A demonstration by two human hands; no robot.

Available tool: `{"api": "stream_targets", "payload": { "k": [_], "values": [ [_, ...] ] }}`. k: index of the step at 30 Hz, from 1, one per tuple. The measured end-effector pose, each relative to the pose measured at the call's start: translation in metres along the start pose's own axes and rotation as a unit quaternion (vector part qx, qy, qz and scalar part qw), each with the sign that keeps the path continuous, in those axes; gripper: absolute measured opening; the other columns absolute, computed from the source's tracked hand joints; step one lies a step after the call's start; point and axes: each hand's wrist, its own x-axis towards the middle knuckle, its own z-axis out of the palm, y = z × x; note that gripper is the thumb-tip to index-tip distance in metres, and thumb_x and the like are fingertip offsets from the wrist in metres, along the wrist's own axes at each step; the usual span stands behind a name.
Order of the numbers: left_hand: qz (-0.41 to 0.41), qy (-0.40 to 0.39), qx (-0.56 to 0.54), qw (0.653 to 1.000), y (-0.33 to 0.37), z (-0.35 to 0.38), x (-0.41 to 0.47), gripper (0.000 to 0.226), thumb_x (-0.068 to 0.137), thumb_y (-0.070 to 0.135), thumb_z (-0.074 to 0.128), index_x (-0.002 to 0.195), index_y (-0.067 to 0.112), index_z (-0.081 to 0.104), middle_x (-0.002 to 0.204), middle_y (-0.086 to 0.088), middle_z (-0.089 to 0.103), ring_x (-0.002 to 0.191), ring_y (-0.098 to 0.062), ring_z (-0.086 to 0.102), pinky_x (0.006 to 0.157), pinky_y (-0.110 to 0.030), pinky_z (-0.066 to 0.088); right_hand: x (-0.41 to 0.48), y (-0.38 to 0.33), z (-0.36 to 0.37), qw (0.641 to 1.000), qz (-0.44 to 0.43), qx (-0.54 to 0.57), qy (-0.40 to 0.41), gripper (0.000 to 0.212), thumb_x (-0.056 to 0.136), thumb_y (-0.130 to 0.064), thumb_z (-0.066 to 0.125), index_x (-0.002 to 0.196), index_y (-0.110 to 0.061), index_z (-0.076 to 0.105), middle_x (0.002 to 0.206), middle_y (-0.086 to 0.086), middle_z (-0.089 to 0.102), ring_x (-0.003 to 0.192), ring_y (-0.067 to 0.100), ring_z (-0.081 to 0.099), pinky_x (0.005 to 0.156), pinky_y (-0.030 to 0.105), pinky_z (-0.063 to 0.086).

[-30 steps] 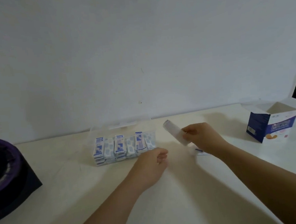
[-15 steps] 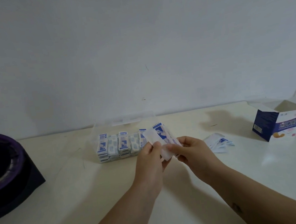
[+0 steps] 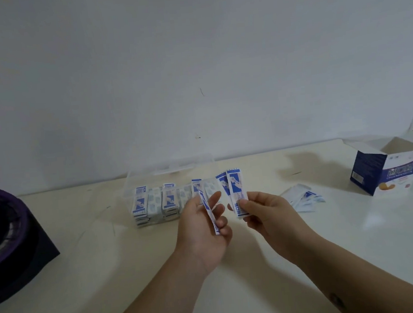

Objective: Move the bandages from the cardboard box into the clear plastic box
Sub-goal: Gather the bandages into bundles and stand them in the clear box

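Pale tabletop (image 3: 111, 279) lies under both hands: the left hand (image 3: 202, 230) pinches one bandage (image 3: 209, 215) edge-on, its long axis pointing up and away, while the right hand (image 3: 264, 216) pinches two bandages (image 3: 234, 194) upright by their lower ends. Just beyond the left hand stands the clear plastic box (image 3: 133, 181), rows of strips (image 3: 169, 200) already upright inside, so that hand is nearer; a loose pile (image 3: 303, 198) lies beside the right hand, the cardboard box (image 3: 388, 171) well apart to its right

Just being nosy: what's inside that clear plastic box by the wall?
The clear plastic box holds rows of stacked blue-and-white bandages. Its right end is hidden behind the left hand and its strip.
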Motion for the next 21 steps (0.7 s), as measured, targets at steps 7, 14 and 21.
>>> {"api": "stream_targets", "payload": {
  "k": [7,14,21],
  "values": [
    [0.036,-0.023,0.127,0.991,-0.01,0.008,-0.007,0.02,0.091,0.027,0.054,0.1,0.015,0.068,0.076,-0.003,0.066,0.06,-0.012,0.054,0.05,-0.022,0.036,-0.011,-0.001,0.014,0.983,-0.054,-0.172,-0.046,0.012,0.088,-0.009,0.061,0.093,-0.015,0.071,0.072,0.001,0.068,0.061,0.008,0.061,0.063,0.018,0.05],
    [0.021,-0.007,0.005,1.0,-0.005,0.005,-0.005,0.021,0.099,0.018,0.043,0.099,0.012,0.063,0.085,-0.005,0.062,0.077,-0.019,0.06,0.067,-0.038,0.056,0.029,-0.019,-0.048,0.863,-0.164,-0.475,0.051,0.035,0.086,0.0,0.05,0.107,-0.023,0.065,0.094,-0.004,0.066,0.082,0.009,0.06,0.073,0.012,0.044],
    [-0.042,-0.033,0.003,0.999,-0.009,0.003,-0.003,0.018,0.097,0.021,0.046,0.101,0.018,0.063,0.077,-0.003,0.054,0.066,-0.016,0.052,0.048,-0.024,0.05,0.055,-0.035,-0.118,0.706,0.019,-0.703,-0.08,0.049,0.091,-0.016,0.053,0.138,-0.023,0.043,0.144,0.001,0.042,0.131,0.019,0.039,0.104,0.024,0.029]
  ]
}}
